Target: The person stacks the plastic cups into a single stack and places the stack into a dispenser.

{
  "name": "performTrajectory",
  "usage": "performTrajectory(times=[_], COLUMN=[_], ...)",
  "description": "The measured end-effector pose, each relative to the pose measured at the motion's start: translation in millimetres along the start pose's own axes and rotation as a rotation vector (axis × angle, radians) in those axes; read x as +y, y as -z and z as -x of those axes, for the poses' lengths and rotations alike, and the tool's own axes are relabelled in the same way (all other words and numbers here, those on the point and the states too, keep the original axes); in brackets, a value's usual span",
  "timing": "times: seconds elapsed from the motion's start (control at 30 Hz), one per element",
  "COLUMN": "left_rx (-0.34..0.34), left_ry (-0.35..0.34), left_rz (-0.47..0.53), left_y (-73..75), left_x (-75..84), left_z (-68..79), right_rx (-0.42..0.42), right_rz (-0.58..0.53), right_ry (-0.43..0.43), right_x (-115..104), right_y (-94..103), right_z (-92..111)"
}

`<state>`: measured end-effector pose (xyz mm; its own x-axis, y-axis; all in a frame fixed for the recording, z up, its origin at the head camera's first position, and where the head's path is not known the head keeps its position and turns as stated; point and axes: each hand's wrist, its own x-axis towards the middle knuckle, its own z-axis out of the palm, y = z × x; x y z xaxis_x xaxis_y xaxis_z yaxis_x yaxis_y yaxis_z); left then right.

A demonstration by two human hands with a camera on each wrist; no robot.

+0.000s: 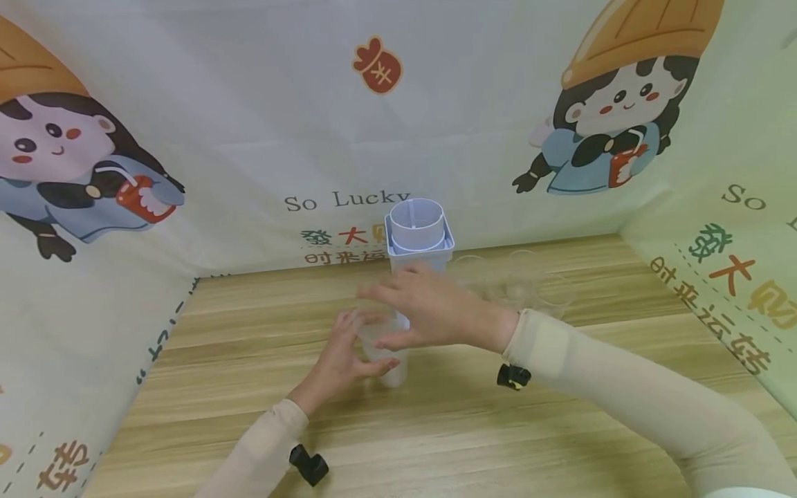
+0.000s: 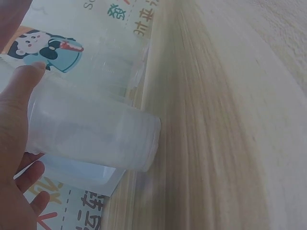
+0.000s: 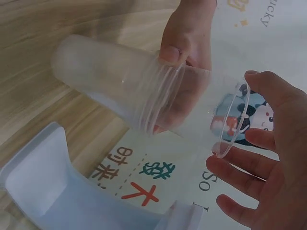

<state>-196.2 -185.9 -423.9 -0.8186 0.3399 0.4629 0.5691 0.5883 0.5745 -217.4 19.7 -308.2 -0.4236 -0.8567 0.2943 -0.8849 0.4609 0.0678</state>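
My left hand [image 1: 342, 363] grips a stack of nested clear plastic cups [image 1: 394, 373], which stands upright over the wooden table. In the left wrist view the stack [image 2: 96, 127] has its base by the tabletop. At the stack's mouth, my right hand [image 1: 436, 308] holds the rim of the top cup [image 3: 199, 120] between thumb and fingers. That cup sticks well out of the others, its lower part still inside the stack [image 3: 105, 72]. Just behind the hands stands a pale blue-white holder [image 1: 418, 238] with a round tube on top; the hands hide its lower part.
Several clear cups [image 1: 551, 294] stand on the table [image 1: 280, 429] to the right of the holder, partly behind the right forearm. A printed cloth [image 1: 261, 138] with cartoon figures hangs behind and along both sides.
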Motion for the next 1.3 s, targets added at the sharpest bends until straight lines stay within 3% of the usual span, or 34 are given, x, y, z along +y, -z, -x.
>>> performTrajectory(times=[0.67,1.3], left_rx=[-0.01,-0.026], left_ry=[0.009,0.069], left_rz=[0.022,0.051], left_y=[-2.6,-2.0], left_x=[-3.1,-1.9], left_z=[0.7,2.3], right_rx=[-0.011,-0.05], right_rz=[-0.052,-0.09], right_ry=[-0.016,-0.046], right_x=[1,2], right_y=[-20.1,-31.7], right_z=[7,8])
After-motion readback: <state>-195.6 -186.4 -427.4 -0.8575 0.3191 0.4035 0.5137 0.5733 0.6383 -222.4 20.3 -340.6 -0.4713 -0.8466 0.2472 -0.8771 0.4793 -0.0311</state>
